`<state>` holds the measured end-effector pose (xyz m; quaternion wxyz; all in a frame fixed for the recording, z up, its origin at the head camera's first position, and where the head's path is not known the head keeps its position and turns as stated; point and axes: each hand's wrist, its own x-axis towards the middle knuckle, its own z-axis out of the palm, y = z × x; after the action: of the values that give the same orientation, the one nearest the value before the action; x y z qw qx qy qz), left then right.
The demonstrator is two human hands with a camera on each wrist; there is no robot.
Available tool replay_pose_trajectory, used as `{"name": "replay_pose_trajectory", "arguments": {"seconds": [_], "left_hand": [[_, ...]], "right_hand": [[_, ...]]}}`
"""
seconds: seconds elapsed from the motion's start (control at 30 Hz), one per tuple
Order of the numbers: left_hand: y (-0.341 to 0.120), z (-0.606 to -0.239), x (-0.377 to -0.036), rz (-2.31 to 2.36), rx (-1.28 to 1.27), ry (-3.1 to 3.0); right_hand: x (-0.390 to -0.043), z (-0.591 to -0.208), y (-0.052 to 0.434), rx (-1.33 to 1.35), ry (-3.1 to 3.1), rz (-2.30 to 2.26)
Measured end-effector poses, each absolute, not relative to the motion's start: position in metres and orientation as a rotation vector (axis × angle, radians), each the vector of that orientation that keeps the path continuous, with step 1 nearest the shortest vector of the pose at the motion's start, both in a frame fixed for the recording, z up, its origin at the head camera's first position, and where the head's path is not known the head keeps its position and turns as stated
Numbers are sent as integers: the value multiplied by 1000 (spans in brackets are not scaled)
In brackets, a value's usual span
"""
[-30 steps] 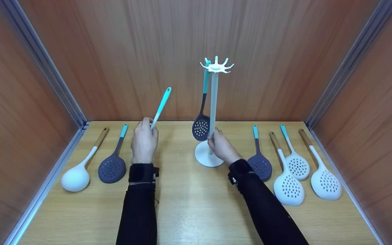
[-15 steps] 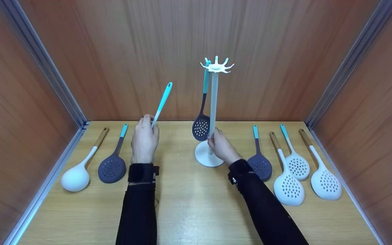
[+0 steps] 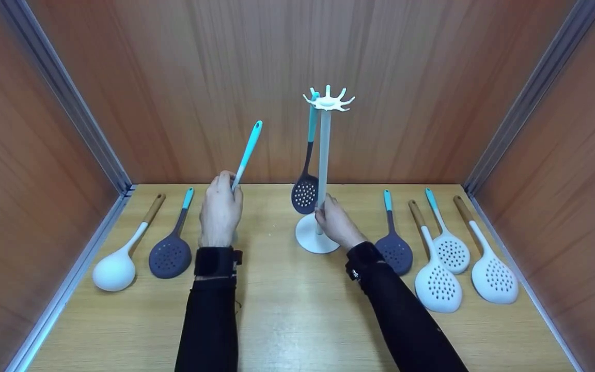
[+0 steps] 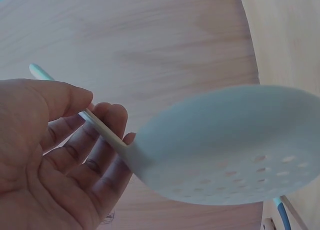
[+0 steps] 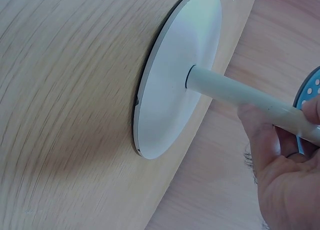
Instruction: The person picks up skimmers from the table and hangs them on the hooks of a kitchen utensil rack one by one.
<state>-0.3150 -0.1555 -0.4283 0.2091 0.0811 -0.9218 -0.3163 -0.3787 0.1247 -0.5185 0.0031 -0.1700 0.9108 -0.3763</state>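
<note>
My left hand [image 3: 220,212] pinches a white skimmer with a turquoise handle [image 3: 248,152] by its white shaft, the handle pointing up and slightly right. In the left wrist view its perforated bowl [image 4: 225,150] extends past my fingers; in the head view that bowl is hidden behind the hand. My right hand [image 3: 340,223] grips the lower pole [image 5: 235,92] of a white utensil stand, whose round base [image 5: 175,89] is on the table. A dark skimmer with a turquoise handle [image 3: 306,194] hangs from the left side of the stand's hooked top [image 3: 328,103].
On the left lie a white ladle with a wooden handle [image 3: 115,269] and a dark slotted turner [image 3: 170,256]. To the right are another dark turner [image 3: 394,252] and white perforated utensils [image 3: 438,287], partly beside my right forearm. Wooden panels [image 3: 297,46] enclose the table.
My left hand has risen slightly and shifted a little right with the white skimmer, whose handle tip is now higher. The right hand stays on the pole.
</note>
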Motion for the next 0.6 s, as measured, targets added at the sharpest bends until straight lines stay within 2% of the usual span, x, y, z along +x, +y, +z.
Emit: {"name": "replay_pose_trajectory", "arguments": {"seconds": [0.6], "left_hand": [[-151,-417,-311,-870,150,-2539]], "right_hand": [[-378,-518,124,-512,2841,-1206]]}}
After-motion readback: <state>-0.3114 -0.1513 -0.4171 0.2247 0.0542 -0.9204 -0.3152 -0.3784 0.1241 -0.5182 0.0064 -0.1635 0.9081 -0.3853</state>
